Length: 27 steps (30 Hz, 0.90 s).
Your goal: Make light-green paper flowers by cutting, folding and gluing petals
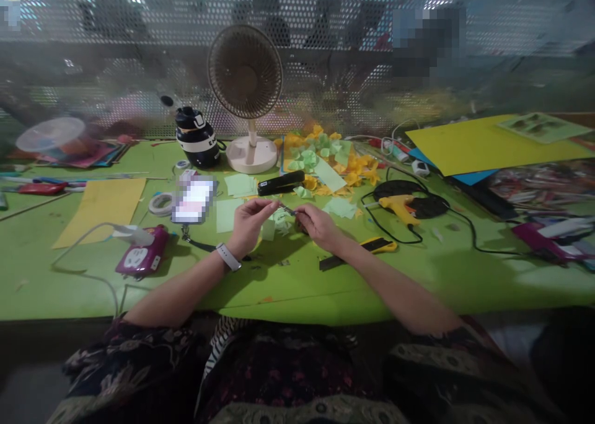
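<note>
A: Where are the hands?

B: Both are over the middle of the green table (297,291); the left hand (251,222) and the right hand (318,225) face each other, close but not touching.

A: What's between them?

B: A thin grey strip (287,209); it's too small to say what it is; it runs from the fingertips of one hand to those of the other, slightly tilted, above the table top.

A: And the grip?

B: The left thumb and forefinger are pressed together on one end; the right fingers pinch the other end; the rest of each hand is curled in.

A: Anything under it?

B: A crumpled piece of pale green paper (279,222) just below the strip; I can't tell whether either hand touches it.

A: Around them?

B: A black stapler (281,183) lies just behind the hands; beyond it stands a white fan (245,77), with a heap of yellow and green paper flowers (325,157) to its right; a yellow glue gun (400,206) rests to the right of the right hand, and a yellow knife (379,245) lies near that forearm; a phone (193,199) and a tape roll (161,204) sit to the left; a white watch (227,256) is on the left wrist.
</note>
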### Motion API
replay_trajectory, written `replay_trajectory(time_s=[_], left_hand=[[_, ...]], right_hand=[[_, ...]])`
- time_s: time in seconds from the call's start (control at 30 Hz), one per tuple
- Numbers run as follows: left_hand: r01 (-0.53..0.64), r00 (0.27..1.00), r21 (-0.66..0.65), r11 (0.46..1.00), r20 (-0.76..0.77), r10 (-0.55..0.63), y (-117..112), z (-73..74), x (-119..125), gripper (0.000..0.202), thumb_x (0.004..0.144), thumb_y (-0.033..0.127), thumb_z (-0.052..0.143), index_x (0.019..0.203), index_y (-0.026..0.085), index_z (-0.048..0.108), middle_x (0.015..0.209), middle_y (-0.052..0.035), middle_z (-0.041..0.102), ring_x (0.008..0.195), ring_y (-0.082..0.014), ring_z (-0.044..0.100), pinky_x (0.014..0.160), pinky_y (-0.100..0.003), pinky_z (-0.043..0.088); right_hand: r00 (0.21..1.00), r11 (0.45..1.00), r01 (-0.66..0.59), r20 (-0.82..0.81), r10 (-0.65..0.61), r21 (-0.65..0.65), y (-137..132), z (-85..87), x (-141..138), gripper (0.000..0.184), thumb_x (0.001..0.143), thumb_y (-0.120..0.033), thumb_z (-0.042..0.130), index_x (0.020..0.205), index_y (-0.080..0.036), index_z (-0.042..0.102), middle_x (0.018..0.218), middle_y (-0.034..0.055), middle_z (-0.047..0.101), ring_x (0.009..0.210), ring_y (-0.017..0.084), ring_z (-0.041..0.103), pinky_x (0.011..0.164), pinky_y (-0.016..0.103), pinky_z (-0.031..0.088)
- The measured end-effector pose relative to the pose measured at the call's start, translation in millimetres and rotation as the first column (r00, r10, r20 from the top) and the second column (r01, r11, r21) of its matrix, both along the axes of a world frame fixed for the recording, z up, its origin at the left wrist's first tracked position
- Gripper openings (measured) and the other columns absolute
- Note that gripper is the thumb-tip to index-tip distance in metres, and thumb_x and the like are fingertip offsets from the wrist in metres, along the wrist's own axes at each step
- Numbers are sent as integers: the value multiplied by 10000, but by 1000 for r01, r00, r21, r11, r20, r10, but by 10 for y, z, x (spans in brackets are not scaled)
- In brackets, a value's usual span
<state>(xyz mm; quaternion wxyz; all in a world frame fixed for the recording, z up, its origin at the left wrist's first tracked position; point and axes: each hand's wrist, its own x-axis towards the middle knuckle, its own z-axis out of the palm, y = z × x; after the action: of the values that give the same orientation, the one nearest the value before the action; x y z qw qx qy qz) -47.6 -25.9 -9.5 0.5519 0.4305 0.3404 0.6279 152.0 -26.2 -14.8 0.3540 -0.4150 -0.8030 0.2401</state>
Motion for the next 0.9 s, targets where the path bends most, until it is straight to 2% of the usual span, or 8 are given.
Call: replay_trajectory(time_s=[0.3,0.4,0.47,0.53,0.63,0.77,0.9], left_hand=[[-12,1000,-47,999,21,13,38,36,-7,310,611,386,908,774,175,750,808,-36,771,787,-142,719,868,-324,562],[-71,997,-17,997,13,71,67,39,-41,306,629,396,897,788,178,752,824,-38,771,794,-139,719,883,-329,559],[-69,994,31,997,-87,72,62,35,-61,271,666,385,877,802,180,763,825,-48,773,779,-143,715,837,-316,565],[-9,969,92,996,-246,31,25,33,-63,237,698,369,858,812,179,775,822,-62,775,758,-157,711,774,-304,567],[77,907,173,982,-420,3,-59,43,-39,211,717,365,844,811,183,789,822,-75,775,756,-181,707,743,-311,561],[94,872,242,966,-489,38,-116,67,-10,199,737,380,822,818,200,801,817,-78,774,757,-197,702,733,-321,554],[108,859,261,959,-510,42,-105,68,-16,203,738,399,817,822,214,805,825,-80,775,768,-208,703,747,-334,554]], right_hand=[[999,990,38,13,-40,136,-2,24,11,167,970,-375,551,948,-211,565,929,77,658,865,211,627,765,335,495],[997,993,72,-1,-72,98,22,68,31,143,951,-355,553,947,-212,552,920,77,649,848,213,614,758,340,486],[991,994,112,-76,-111,9,20,130,46,129,936,-340,542,942,-212,527,873,63,630,804,202,599,725,332,479],[971,986,142,-180,-155,-84,-9,211,59,114,920,-322,522,941,-214,498,821,35,598,749,181,577,680,314,468],[959,983,120,-241,-151,-137,-90,320,58,160,869,-330,558,956,-212,496,723,-22,532,623,140,510,581,273,418],[996,999,27,-89,-28,-18,-158,333,25,272,841,-367,632,1038,-184,594,604,-66,462,510,105,422,513,251,334],[1000,989,19,0,-19,149,-132,221,18,269,876,-350,609,1070,-173,671,673,-9,605,560,120,503,556,255,386]])
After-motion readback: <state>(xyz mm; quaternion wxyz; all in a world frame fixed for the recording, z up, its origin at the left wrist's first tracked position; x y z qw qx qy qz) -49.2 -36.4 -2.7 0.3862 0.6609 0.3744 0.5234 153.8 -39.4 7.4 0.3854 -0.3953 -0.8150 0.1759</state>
